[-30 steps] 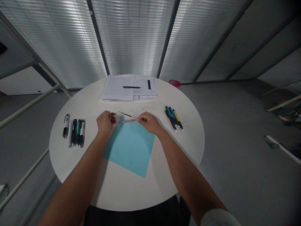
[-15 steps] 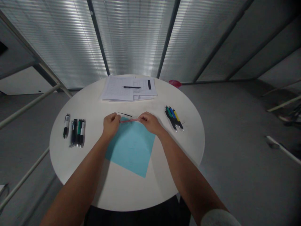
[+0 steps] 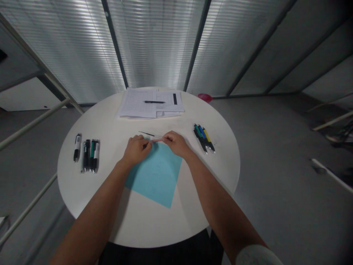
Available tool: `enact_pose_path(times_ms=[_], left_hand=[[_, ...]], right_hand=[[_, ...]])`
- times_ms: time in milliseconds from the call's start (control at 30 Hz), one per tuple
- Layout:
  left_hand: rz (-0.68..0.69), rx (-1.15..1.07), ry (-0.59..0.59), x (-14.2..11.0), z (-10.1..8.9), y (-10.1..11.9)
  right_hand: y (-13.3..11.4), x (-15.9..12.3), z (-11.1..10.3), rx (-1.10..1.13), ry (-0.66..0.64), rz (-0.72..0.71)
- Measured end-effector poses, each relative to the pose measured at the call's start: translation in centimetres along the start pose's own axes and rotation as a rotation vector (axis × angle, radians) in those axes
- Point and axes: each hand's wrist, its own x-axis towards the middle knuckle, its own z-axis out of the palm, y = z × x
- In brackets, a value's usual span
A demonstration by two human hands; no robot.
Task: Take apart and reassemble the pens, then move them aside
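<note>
A square sheet of light blue paper [image 3: 157,173] lies turned at an angle on the white round table [image 3: 154,228]. Along its far edge runs a narrow pink strip [image 3: 157,140]; whether it is a separate piece or part of the sheet I cannot tell. My left hand [image 3: 137,149] pinches the strip's left part, its palm over the sheet's left side. The strip's right end is between the closed fingers of my right hand [image 3: 175,142]. Just beyond the strip lies a thin dark stick [image 3: 146,133], like a pen refill.
Several pens [image 3: 91,155] lie at the left, with one pen [image 3: 77,148] apart from them. Another group of pens [image 3: 204,138] is at the right. Printed papers [image 3: 138,105] with a black pen [image 3: 154,102] on top lie at the back. A metal rail [image 3: 33,125] stands left of the table.
My left hand has slid right along the pink strip, so less of it shows between the hands. My right hand has stayed in place.
</note>
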Motion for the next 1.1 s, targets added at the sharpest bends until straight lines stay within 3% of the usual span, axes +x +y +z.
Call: enact_pose_path(times_ms=[767,1100], left_hand=[[-0.144,0.175,0.007,-0.26,0.24,-0.53],[-0.190,-0.016,0.024,-0.01,-0.08,-0.73]], right_hand=[[-0.07,0.01,-0.02,0.001,-0.002,-0.001],[0.14,0.02,0.11,-0.002,-0.006,-0.004]])
